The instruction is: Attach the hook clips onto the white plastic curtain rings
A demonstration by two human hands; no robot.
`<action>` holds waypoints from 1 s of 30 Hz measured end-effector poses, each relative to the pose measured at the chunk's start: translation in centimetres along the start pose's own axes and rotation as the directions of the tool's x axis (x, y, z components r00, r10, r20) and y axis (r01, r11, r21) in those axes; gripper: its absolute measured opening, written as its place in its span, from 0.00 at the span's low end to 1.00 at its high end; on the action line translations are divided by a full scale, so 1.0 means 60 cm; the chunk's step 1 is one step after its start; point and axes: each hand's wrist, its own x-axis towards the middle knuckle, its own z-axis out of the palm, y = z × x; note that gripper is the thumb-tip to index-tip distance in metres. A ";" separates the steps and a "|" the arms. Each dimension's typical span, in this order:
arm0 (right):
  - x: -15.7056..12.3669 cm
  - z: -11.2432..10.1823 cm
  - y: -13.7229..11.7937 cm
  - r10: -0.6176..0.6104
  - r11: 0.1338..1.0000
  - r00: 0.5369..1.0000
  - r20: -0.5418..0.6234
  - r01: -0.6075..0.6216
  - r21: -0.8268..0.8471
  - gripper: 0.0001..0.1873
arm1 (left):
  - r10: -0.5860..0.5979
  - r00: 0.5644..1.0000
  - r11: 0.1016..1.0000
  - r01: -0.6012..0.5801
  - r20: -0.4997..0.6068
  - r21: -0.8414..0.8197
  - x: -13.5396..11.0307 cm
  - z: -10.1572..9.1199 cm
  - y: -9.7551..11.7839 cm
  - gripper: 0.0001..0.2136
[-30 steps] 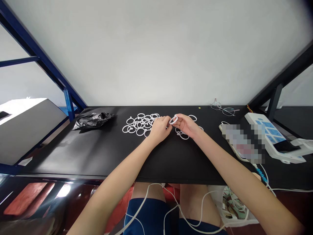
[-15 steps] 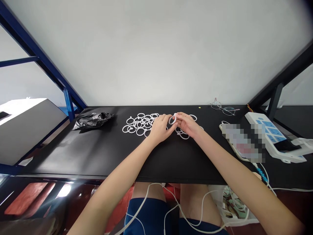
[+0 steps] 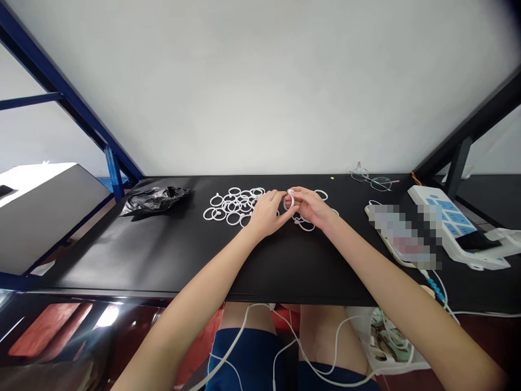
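A white curtain ring (image 3: 291,203) with a small knob at its top stands tilted between my two hands above the black table. My right hand (image 3: 311,207) pinches it from the right with thumb and fingers. From the left, my left hand (image 3: 266,214) closes on the same ring, its thumb by the lower edge. To the left of my left hand lies a spread of loose white curtain rings (image 3: 233,218), several overlapping. Under and around my right hand lie more white rings (image 3: 306,226), partly hidden by it.
A crumpled black plastic bag (image 3: 157,201) lies on the black table (image 3: 171,255) at the left. Toward the right are eyeglasses (image 3: 381,184), a phone (image 3: 401,239) with a cable, and a white power strip (image 3: 458,228). A pale wall (image 3: 277,92) rises behind. White cables (image 3: 260,305) hang over my lap.
The held ring has turned slightly and shifted a little right, closer into my right hand. My left thumb has moved slightly right with it. The loose rings lie as before.
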 end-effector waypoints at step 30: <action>-0.004 0.003 -0.001 0.023 0.988 0.999 0.035 -0.017 -0.154 0.13 | -0.063 0.997 0.992 0.058 -0.035 -0.112 0.000 0.009 -0.011 0.13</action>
